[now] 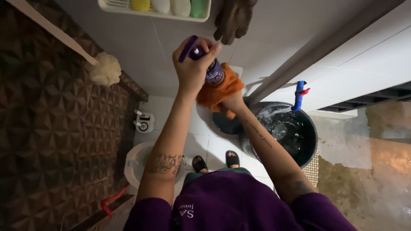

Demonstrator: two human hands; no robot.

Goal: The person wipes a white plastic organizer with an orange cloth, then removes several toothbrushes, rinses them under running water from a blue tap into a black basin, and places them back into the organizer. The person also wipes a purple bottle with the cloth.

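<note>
My left hand [190,64] grips a purple spray bottle [212,70] by its trigger head, raised in front of the white wall. Right below the bottle, my right hand [233,102] holds a crumpled orange cloth [218,92]; most of that hand is hidden by the cloth. Bottle and cloth touch or nearly touch. Both forearms reach up from my purple shirt.
A black bucket of water [287,132] with a blue tap [298,95] above it stands at right. A white toilet [137,160] and a small white fixture [145,122] sit at left. A white pouf [105,69] hangs on the patterned wall. Shelf with bottles [167,8] and dark gloves [233,19] hang above.
</note>
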